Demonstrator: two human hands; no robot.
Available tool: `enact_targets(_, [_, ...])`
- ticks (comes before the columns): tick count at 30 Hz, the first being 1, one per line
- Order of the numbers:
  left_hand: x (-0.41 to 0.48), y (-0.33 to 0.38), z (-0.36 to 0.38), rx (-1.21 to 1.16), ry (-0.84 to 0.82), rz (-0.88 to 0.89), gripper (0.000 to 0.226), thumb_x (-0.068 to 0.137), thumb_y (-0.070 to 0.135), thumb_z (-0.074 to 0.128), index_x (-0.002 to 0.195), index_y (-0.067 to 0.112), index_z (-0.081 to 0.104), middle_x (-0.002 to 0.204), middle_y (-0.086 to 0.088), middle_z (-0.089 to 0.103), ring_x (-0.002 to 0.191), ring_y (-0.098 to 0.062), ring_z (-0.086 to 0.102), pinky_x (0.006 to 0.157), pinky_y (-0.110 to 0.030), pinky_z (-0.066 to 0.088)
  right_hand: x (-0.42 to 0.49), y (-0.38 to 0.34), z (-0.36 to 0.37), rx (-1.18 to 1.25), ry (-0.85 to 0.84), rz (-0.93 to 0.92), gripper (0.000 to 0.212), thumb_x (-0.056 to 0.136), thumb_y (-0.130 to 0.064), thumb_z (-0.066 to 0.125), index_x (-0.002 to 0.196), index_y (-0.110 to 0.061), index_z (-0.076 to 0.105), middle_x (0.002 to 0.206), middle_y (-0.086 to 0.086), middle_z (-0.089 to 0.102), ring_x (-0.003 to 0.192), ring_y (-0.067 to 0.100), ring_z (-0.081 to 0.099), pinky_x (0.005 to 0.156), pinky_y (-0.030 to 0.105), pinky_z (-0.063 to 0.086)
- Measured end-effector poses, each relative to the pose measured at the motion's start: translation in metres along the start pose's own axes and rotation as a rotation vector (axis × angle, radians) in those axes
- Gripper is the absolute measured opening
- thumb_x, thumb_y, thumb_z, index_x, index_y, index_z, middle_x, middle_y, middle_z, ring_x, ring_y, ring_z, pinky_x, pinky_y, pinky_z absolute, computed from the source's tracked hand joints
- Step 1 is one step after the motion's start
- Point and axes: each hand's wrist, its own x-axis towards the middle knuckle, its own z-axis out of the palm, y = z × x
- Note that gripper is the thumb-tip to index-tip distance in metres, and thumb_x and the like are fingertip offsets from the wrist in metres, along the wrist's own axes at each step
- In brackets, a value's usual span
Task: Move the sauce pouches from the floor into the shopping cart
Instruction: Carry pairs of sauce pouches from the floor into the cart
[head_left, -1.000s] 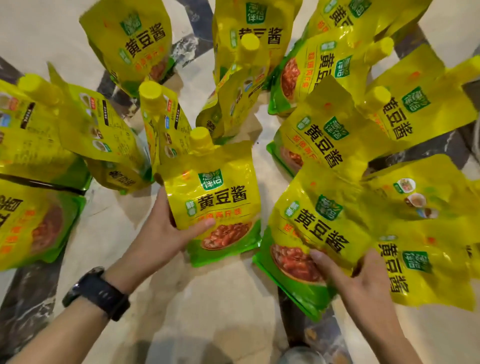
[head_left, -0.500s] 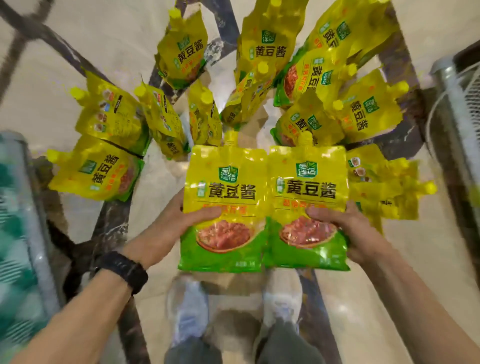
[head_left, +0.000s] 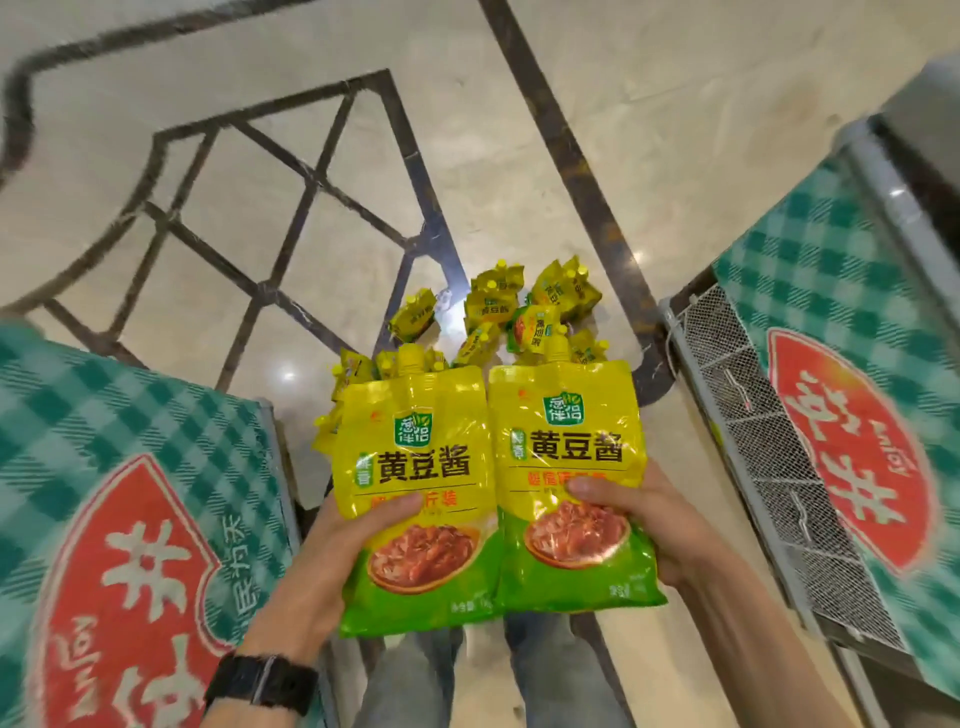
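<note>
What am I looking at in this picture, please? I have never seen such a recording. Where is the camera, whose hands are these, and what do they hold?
There is no machine here: a person works with bare hands. The camera sits on the person's head and looks down, so the arms enter from below. The left hand, with a black watch on its wrist, grips the left pouch of yellow sauce. The right hand grips the right pouch beside it. Below them, a pile of pouches lies on the marble floor. A green-checked carton stands at each side. The wire mesh on the right is probably the shopping cart.
</note>
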Motion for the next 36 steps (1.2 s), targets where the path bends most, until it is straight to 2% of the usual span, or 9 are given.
enact_targets(3, [-0.06, 0.051, 0.019, 0.05, -0.034, 0.066, 0.112, 0.013, 0.051, 0.098, 0.117, 0.02, 0.068, 0.101, -0.007, 0.079, 0.085, -0.025, 0.077, 0.067, -0.033, 0.061, -0.062, -0.038, 0.025, 0.021, -0.008, -0.08, 0.095, 0.028, -0.026, 0.1, 0.115, -0.008, 0.067, 0.11, 0.019, 0.073, 0.093, 0.035, 0.072, 0.072, 0.044, 0.06])
enact_targets(6, [-0.102, 0.088, 0.035, 0.065, -0.088, 0.132, 0.086, 0.036, 0.033, 0.097, 0.116, 0.021, 0.068, 0.102, -0.008, 0.079, 0.083, -0.024, 0.077, 0.07, -0.035, 0.06, -0.111, -0.065, 0.042, 0.045, -0.001, -0.179, 0.062, 0.035, -0.018, 0.098, 0.094, -0.019, 0.077, 0.102, 0.014, 0.075, 0.088, 0.033, 0.073, 0.073, 0.045, 0.061])
enact_targets(10, [-0.131, 0.116, 0.045, 0.061, -0.183, 0.217, 0.067, 0.049, 0.023, 0.091, 0.113, 0.021, 0.071, 0.107, -0.011, 0.078, 0.091, -0.028, 0.076, 0.073, -0.036, 0.061, -0.152, -0.086, 0.058, 0.04, 0.059, -0.253, 0.093, 0.021, -0.028, 0.1, 0.108, -0.014, 0.07, 0.107, 0.017, 0.074, 0.091, 0.033, 0.073, 0.073, 0.045, 0.061])
enact_targets(13, [-0.139, 0.129, 0.045, 0.071, -0.256, 0.25, 0.059, 0.06, 0.021, 0.088, 0.116, 0.02, 0.07, 0.108, -0.009, 0.078, 0.096, -0.03, 0.075, 0.078, -0.037, 0.059, -0.167, -0.091, 0.07, 0.051, 0.109, -0.307, 0.094, 0.024, -0.024, 0.1, 0.112, -0.012, 0.068, 0.109, 0.019, 0.073, 0.093, 0.036, 0.072, 0.071, 0.045, 0.061])
enact_targets(16, [-0.138, 0.142, 0.042, 0.092, -0.33, 0.246, 0.066, 0.055, 0.024, 0.089, 0.117, 0.019, 0.069, 0.107, -0.011, 0.078, 0.093, -0.029, 0.076, 0.076, -0.038, 0.061, -0.181, -0.088, 0.081, 0.064, 0.183, -0.348, 0.102, 0.027, -0.025, 0.1, 0.12, -0.01, 0.064, 0.112, 0.018, 0.072, 0.097, 0.037, 0.071, 0.073, 0.045, 0.06])
enact_targets(20, [-0.135, 0.158, 0.039, 0.167, -0.444, 0.2, 0.081, 0.046, 0.035, 0.095, 0.122, 0.019, 0.069, 0.116, -0.015, 0.074, 0.106, -0.038, 0.071, 0.1, -0.058, 0.051, -0.202, -0.074, 0.095, 0.096, 0.256, -0.382, 0.108, 0.031, -0.027, 0.1, 0.129, -0.013, 0.057, 0.118, 0.018, 0.07, 0.104, 0.04, 0.068, 0.081, 0.051, 0.057])
enact_targets(25, [-0.138, 0.163, 0.059, 0.294, -0.569, 0.182, 0.072, 0.049, 0.035, 0.089, 0.117, 0.021, 0.071, 0.112, -0.014, 0.076, 0.099, -0.036, 0.074, 0.096, -0.054, 0.054, -0.238, -0.048, 0.102, 0.228, 0.317, -0.502, 0.088, 0.026, -0.024, 0.1, 0.108, -0.015, 0.07, 0.108, 0.018, 0.074, 0.091, 0.036, 0.073, 0.067, 0.042, 0.061])
enact_targets(32, [-0.17, 0.13, 0.144, 0.474, -0.759, 0.103, 0.079, 0.052, 0.029, 0.091, 0.126, 0.017, 0.066, 0.115, -0.02, 0.073, 0.103, -0.045, 0.071, 0.096, -0.065, 0.051, -0.315, 0.014, 0.065, 0.388, 0.516, -0.655, 0.1, 0.037, -0.025, 0.099, 0.127, -0.009, 0.059, 0.122, 0.022, 0.067, 0.109, 0.043, 0.065, 0.095, 0.059, 0.05])
enact_targets(36, [-0.207, 0.084, 0.216, 0.639, -0.872, 0.092, 0.063, 0.063, 0.022, 0.084, 0.123, 0.015, 0.067, 0.111, -0.02, 0.075, 0.1, -0.044, 0.071, 0.096, -0.063, 0.052, -0.377, 0.068, 0.032, 0.53, 0.631, -0.757, 0.085, 0.036, -0.024, 0.099, 0.114, -0.013, 0.069, 0.118, 0.022, 0.069, 0.105, 0.041, 0.067, 0.088, 0.054, 0.056])
